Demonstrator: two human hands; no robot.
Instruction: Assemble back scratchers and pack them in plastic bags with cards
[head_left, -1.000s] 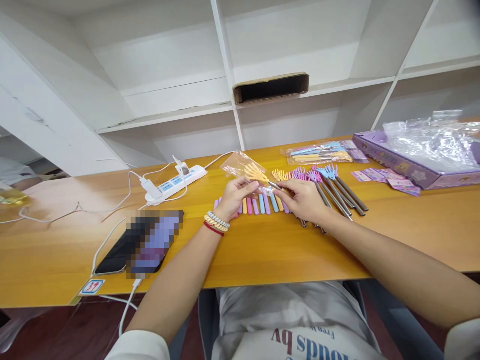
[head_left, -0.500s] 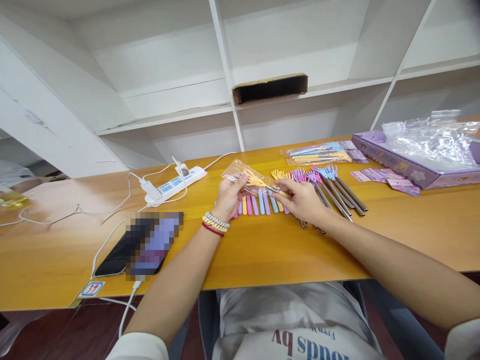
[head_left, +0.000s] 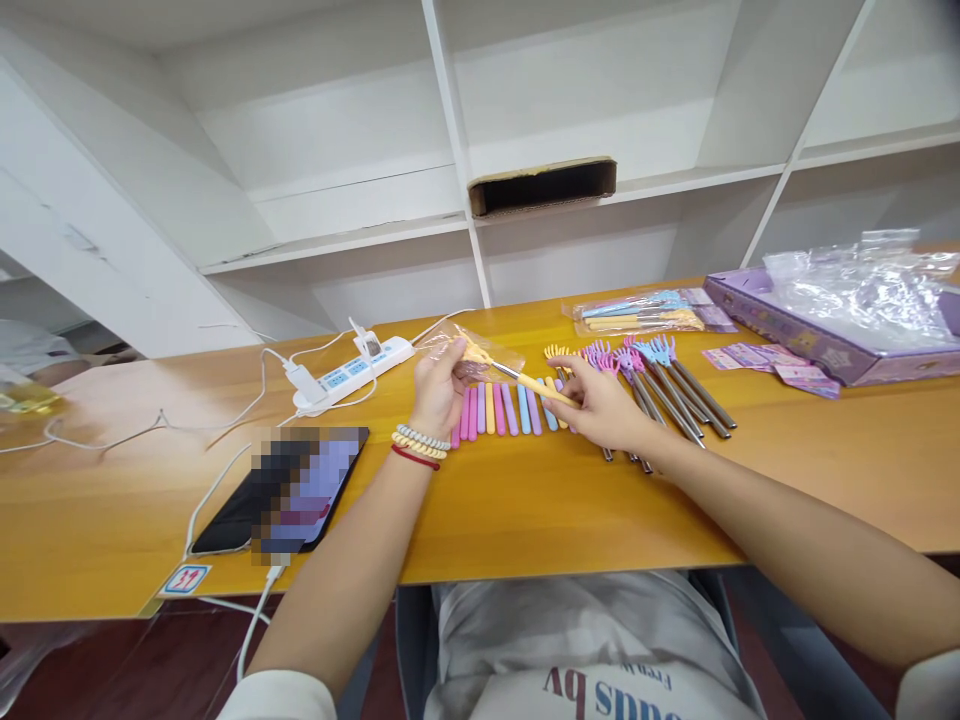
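Pinching yellow scratcher [head_left: 511,374] thru clear bag [head_left: 435,342], L hand [head_left: 437,392] is now farther left; R hand [head_left: 606,402] has slid back along handle [head_left: 541,389], pinching it. Head looks bagged, handle's still out, over coloured sticks [head_left: 501,410].

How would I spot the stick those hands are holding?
Below the white shelves runs a wooden table, and over its middle are a left hand and a right hand. The yellow claw-headed stick slants between them, a metal shaft joining its head and handle. Unlike the claw-headed sticks lying to the right, it is held, with clear plastic about its head.
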